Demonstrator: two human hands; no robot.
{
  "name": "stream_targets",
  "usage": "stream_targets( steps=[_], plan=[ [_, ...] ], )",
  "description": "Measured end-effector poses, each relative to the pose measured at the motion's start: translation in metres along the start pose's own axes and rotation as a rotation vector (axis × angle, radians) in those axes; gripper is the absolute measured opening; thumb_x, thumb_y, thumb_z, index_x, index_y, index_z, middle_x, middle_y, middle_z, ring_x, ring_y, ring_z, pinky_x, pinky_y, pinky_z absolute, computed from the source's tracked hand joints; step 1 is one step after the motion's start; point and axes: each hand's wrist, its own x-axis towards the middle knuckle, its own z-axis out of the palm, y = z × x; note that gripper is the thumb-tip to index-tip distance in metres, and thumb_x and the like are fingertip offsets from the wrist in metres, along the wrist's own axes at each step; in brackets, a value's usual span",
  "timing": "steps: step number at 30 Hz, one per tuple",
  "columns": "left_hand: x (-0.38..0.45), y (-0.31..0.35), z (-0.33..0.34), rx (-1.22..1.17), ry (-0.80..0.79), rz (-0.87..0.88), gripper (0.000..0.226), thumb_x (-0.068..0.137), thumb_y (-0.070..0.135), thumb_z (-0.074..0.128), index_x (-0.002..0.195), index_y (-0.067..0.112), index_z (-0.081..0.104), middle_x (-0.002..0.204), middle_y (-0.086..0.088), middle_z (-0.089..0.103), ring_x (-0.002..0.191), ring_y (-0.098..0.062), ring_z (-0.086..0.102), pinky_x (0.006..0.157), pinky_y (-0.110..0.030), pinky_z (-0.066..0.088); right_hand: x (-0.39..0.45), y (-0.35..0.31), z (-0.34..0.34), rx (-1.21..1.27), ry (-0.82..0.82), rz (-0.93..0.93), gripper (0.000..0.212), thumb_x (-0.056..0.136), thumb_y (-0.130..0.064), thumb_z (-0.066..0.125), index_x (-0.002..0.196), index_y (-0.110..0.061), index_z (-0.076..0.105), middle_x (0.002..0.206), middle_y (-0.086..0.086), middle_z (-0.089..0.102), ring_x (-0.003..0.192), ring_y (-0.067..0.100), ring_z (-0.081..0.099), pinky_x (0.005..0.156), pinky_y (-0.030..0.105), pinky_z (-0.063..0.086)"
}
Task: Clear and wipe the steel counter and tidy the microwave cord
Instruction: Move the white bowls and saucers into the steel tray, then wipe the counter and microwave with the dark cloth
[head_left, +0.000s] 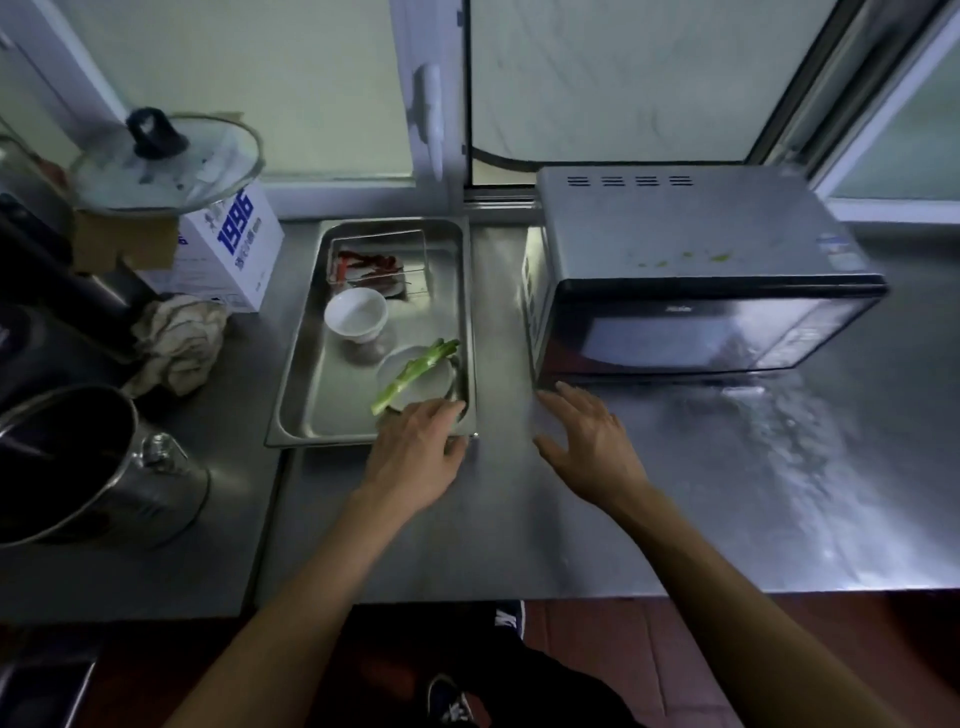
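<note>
On the steel tabletop, the left hand grips the near right corner of the steel tray, its fingers curled over the rim. The right hand hovers just near of the microwave, fingers spread and holding nothing. Inside the tray sit a white bowl, a plate bearing a green vegetable stalk, and red chillies at the far end. A crumpled rag lies left of the tray. A black cord runs behind the microwave.
</note>
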Motion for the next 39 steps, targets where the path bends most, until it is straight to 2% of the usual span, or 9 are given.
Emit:
stream_targets(
  steps=[6,9,12,16,21,26,29,32,39],
  plan=[
    [-0.028,0.047,0.028,-0.103,-0.013,0.121,0.047,0.092,0.032,0.061,0.137,0.016,0.055,0.135,-0.004,0.06,0.122,-0.026,0.056,0.098,-0.04,0.047,-0.09,0.032,-0.01,-0.007,0.053,0.136,0.059,0.091,-0.035,0.066,0.145,-0.019,0.048,0.152,0.012,0.043,0.141,0.033,0.038,0.108,0.052,0.04],
    [-0.029,0.083,0.04,-0.122,-0.053,0.196,0.048,0.091,0.03,0.063,0.136,0.016,0.056,0.134,-0.004,0.061,0.121,-0.027,0.057,0.1,-0.04,0.047,-0.132,0.053,-0.024,-0.014,0.087,0.241,0.059,0.094,-0.039,0.062,0.148,-0.023,0.044,0.157,0.008,0.038,0.145,0.029,0.032,0.112,0.049,0.036],
    [-0.028,0.123,0.046,-0.118,-0.104,0.264,0.051,0.092,0.031,0.061,0.141,0.02,0.052,0.141,-0.001,0.056,0.127,-0.024,0.052,0.103,-0.042,0.045,-0.164,0.076,-0.042,-0.014,0.136,0.307,0.06,0.096,-0.042,0.058,0.15,-0.026,0.04,0.159,0.004,0.033,0.147,0.025,0.027,0.115,0.047,0.032],
    [-0.022,0.178,0.059,-0.086,-0.139,0.368,0.052,0.095,0.034,0.059,0.144,0.021,0.049,0.144,0.002,0.053,0.128,-0.022,0.052,0.104,-0.038,0.044,-0.202,0.112,-0.065,-0.001,0.212,0.376,0.06,0.096,-0.043,0.057,0.151,-0.026,0.039,0.16,0.004,0.032,0.148,0.025,0.026,0.117,0.047,0.029],
    [-0.012,0.264,0.086,-0.062,-0.204,0.434,0.052,0.098,0.041,0.052,0.147,0.024,0.044,0.148,0.004,0.047,0.134,-0.019,0.046,0.104,-0.039,0.045,-0.244,0.172,-0.089,0.034,0.268,0.448,0.059,0.096,-0.042,0.058,0.15,-0.028,0.04,0.16,0.003,0.032,0.148,0.024,0.026,0.117,0.045,0.029],
    [-0.01,0.369,0.122,-0.034,-0.247,0.528,0.05,0.098,0.039,0.053,0.145,0.022,0.047,0.146,0.003,0.05,0.132,-0.019,0.046,0.106,-0.036,0.042,-0.287,0.248,-0.112,0.061,0.301,0.515,0.057,0.093,-0.04,0.059,0.147,-0.03,0.044,0.158,0.003,0.035,0.147,0.025,0.028,0.113,0.045,0.034],
    [-0.009,0.419,0.139,0.007,-0.273,0.552,0.05,0.099,0.038,0.052,0.145,0.022,0.047,0.146,0.003,0.05,0.134,-0.019,0.045,0.108,-0.033,0.038,-0.313,0.292,-0.124,0.09,0.314,0.542,0.057,0.092,-0.039,0.061,0.146,-0.028,0.045,0.156,0.006,0.038,0.146,0.029,0.031,0.112,0.049,0.037],
    [-0.008,0.456,0.156,0.032,-0.302,0.567,0.049,0.099,0.037,0.053,0.144,0.021,0.048,0.145,0.001,0.052,0.132,-0.021,0.047,0.108,-0.037,0.041,-0.337,0.327,-0.134,0.109,0.33,0.565,0.058,0.092,-0.038,0.064,0.146,-0.026,0.046,0.155,0.007,0.041,0.144,0.03,0.033,0.111,0.05,0.038],
    [-0.005,0.527,0.192,0.012,-0.363,0.61,0.049,0.099,0.038,0.052,0.145,0.023,0.046,0.147,0.002,0.049,0.133,-0.02,0.046,0.11,-0.039,0.042,-0.38,0.375,-0.157,0.144,0.403,0.636,0.055,0.088,-0.029,0.067,0.14,-0.021,0.053,0.142,0.005,0.053,0.137,0.031,0.041,0.108,0.049,0.041]
  ],
)
